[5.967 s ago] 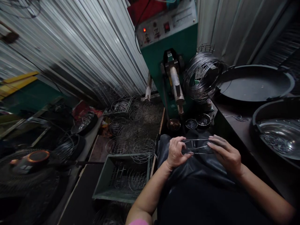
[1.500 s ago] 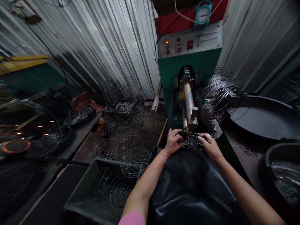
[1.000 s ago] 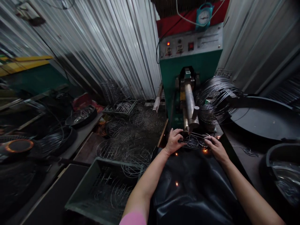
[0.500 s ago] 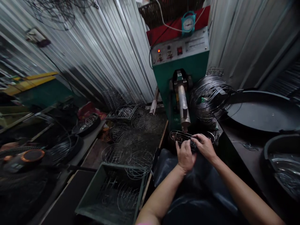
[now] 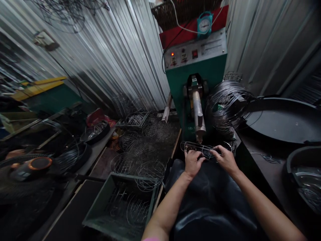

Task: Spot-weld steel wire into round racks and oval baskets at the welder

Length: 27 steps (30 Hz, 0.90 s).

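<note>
A thin oblong wire frame (image 5: 198, 146) lies level just below the tip of the metal arm (image 5: 198, 113) of a green machine (image 5: 173, 82). My left hand (image 5: 193, 163) grips its near edge toward the left, fingers curled over the wire. On the right end, my right hand (image 5: 225, 160) pinches the frame between thumb and fingers. Small loops or rings show inside the frame between my hands, too fine to make out fully.
A green crate (image 5: 97, 214) with wire pieces stands at lower left, wire rings behind it. A wire coil (image 5: 227, 103) sits right of the machine, beside a large round tray (image 5: 283, 122) and a black tub (image 5: 291, 160).
My hands have moved apart, the left one leftward and the right one slightly rightward, showing more of the wire frame. The camera view has shifted slightly.
</note>
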Available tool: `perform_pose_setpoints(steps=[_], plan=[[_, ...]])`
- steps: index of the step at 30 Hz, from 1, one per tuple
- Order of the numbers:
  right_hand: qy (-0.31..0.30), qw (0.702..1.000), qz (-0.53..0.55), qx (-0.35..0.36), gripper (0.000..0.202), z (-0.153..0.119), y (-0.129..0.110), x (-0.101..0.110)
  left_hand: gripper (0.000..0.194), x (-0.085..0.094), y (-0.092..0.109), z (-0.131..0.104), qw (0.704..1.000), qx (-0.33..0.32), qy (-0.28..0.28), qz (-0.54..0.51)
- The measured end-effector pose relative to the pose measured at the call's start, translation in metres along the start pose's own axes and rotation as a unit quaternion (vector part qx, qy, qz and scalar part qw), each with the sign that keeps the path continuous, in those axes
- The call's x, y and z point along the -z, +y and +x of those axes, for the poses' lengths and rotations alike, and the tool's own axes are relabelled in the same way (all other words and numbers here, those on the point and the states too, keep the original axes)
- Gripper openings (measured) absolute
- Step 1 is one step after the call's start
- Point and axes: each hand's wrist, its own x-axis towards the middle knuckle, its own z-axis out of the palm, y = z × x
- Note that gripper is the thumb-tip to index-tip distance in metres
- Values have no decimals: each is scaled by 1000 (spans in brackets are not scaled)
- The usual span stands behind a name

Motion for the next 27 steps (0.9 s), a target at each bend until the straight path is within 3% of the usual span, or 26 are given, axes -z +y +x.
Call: perform_pose_setpoints(steps=[7,16,20,24,27], plan=[[23,999,-26,11,35,12,-3,-9,7,9,-5,13,1000,-1,-2,-5],[29,999,-23,-4,33,25,-9,-14,8,7,-15,26,998,11,1,-69],[8,998,56,-13,34,10,13,7,8,8,-17,28,995,8,-7,-103],[-19,993,72,-89,39,-8,41,37,12,3,-22,28,981,13,-20,-195],[-18,995,60,-72,38,-10,41,49,16,-4,-29,22,960,58,-16,-273]])
